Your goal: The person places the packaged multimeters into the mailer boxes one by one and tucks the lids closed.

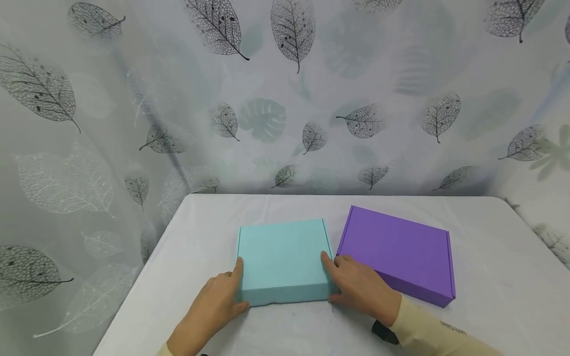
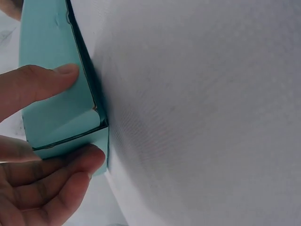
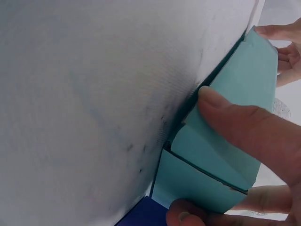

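A flat turquoise cardboard box lies closed on the white table, its front face toward me. My left hand holds its front left corner. In the left wrist view the thumb presses on the front face while curled fingers bear on the short side. My right hand grips the front right corner likewise, index finger along the top edge. The right wrist view shows that thumb on the front face and fingertips against the side. The underside of the box is hidden.
A purple cardboard box lies closed and angled just right of the turquoise one, partly behind my right hand. The white cloth-covered table ends at a leaf-patterned curtain at the back and left. A black band sits under my right wrist.
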Tool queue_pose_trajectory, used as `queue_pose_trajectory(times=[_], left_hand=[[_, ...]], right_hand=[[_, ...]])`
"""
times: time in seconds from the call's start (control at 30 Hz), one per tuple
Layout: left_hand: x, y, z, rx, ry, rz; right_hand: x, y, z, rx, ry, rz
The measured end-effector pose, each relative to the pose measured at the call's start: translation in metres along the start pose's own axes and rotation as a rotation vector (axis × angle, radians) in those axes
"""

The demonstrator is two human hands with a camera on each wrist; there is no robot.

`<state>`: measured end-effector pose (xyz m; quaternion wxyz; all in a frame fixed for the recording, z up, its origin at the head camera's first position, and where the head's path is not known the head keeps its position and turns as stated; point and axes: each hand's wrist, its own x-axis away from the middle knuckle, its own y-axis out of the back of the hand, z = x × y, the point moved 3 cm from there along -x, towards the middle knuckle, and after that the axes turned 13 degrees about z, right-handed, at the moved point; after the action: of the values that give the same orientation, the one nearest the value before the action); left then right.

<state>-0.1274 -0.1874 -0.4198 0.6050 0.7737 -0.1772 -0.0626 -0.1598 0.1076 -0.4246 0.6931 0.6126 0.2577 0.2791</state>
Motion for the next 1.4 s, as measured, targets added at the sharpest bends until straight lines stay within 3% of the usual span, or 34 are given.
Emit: queue_pose_trajectory(times=[0.4,0.6,0.97,1.27,1.4], left_hand=[[-0.0047,-0.0040,-0.0043,-0.090,0.044,-0.057],[-0.0069,-0.0034,-0.0038,-0.158,0.030,-0.101],[-0.0089,0.0024,-0.0037,-0.196,-0.024,-0.035],[-0.0072,-0.0007,-0.0058,-0.177,0.020,0.000],[-0.0063,-0.0017,-0.0049,-0.201,0.009,-0.019]], right_hand=[[-0.0050,-0.0018,-0.0021,0.111,0.008,-0.012],[-0.0052,-0.0019,-0.0034,0.128,0.021,-0.030],[-0.0059,0.0040,-0.0073,0.150,0.084,0.018],[-0.0078,0.0029,-0.0004,0.282,0.104,-0.019],[-0.0083,0.0031,0.0006,0.294,0.107,-0.014]])
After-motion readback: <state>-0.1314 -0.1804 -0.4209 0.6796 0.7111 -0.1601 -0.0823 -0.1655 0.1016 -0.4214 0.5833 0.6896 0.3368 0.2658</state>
